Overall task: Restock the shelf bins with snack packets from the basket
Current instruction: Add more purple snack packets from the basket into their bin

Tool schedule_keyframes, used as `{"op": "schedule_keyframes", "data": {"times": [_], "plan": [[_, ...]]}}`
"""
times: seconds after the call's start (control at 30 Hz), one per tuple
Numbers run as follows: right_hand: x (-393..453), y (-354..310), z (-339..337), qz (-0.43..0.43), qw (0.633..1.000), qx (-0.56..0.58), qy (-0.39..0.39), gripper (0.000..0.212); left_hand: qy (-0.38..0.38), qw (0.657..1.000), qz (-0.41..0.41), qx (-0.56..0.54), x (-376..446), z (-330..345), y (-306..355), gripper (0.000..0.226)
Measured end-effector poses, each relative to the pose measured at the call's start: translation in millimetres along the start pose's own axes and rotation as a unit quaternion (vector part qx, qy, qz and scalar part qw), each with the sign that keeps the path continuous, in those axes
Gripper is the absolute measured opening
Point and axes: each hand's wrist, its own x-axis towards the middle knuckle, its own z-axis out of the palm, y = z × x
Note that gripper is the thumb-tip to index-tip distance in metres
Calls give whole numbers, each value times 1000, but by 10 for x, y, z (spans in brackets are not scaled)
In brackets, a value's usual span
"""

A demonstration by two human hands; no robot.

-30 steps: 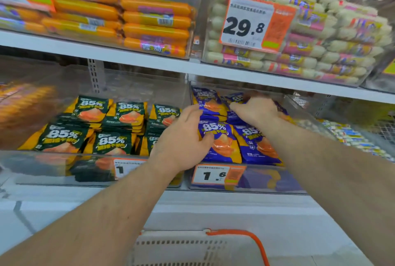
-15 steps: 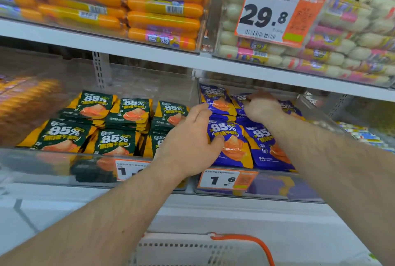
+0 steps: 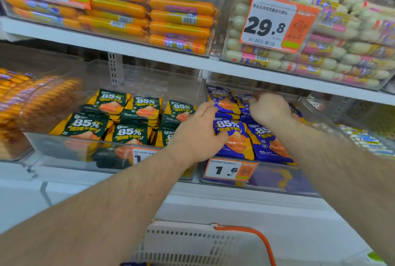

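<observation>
Right hand shifted back; both hands' fingers gripping blue packets; left hand; six green packets.

Apparently a shop: price tags on stocked shelf bins.

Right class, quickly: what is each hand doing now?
Left hand: grips the front blue packet.
Right hand: fingers curled on the rear blue packets; grip unclear.
</observation>
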Motion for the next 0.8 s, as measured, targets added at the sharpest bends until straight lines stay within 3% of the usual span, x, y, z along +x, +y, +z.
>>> {"op": "schedule_keyframes", "data": {"times": [0.13,0.23,0.3,0.4,0.5,0.57,0.63,0.7,0.8], "plan": [[-507,-256,-165,-47,983,133,120,33,40,997,33,53,-101,-146,85,68],[-957,-487,-152,-85,962,186,180,36,117,981,125,85,-440,-278,172,43],[-1263,-615,-46,-113,946,222,207,38,87,985,138,53,-764,-292,162,28],[-1689,-745,312,-147,923,284,215,31,-45,995,80,26,-1205,-239,-30,21],[-2130,-828,877,-136,933,311,116,34,-210,974,9,89,-1418,-124,-343,22],[-2440,-858,1298,-118,948,296,-16,37,-348,925,-48,146,-1490,-9,-552,13],[-2739,-885,1719,-78,938,294,-169,41,-442,874,-80,185,-1550,83,-730,13],[-3013,-910,2131,-4,900,303,-315,46,-491,841,-98,207,-1600,92,-848,27],[-3365,-985,2666,136,851,280,-423,25,-511,823,-125,214,-1611,58,-941,36]]}}
